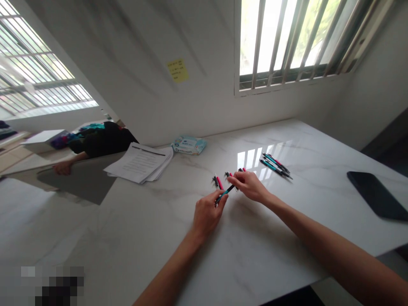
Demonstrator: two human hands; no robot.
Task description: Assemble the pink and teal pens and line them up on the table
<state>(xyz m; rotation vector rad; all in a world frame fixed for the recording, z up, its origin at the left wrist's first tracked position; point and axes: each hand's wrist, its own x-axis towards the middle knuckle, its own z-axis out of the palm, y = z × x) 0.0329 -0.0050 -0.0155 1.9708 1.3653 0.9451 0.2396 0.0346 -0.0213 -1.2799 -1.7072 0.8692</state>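
**Retractable pens (276,165): two-hand handling at the desk**

**Position.** The pens lie on a white marble desk (178,238) in two groups. A loose bundle of teal and pink-trimmed pens sits side by side to the right, well apart from your hands. A smaller group of black-and-pink pens (231,175) lies directly beside and under your right grip.

**Grip state.** Your left grip (207,216) is narrow, with thumb and fingers closed on a teal-and-black pen (225,193). That pen is tilted across the desk, with its far end reaching toward your right grip (249,186). The fingers of the right grip rest over the black-and-pink pens. From this view, you cannot tell whether they are closed on any of them.

**Handling.** Hold each barrel between thumb and fingertips, clear of the clip and push button. On polished stone, round barrels are likely to roll, so steady any loose pen with your free fingers before you shift your hold. Keep your wrists low to avoid disturbing the neighbouring pens.

**Surroundings.** A stack of printed papers (138,163) and a packet of wet wipes (189,145) lie toward the far edge. A dark smartphone (378,195) lies face down or unlit at the right. At far left, a hand (63,168) appears beyond the papers. This view does not settle whether it is a reflection.
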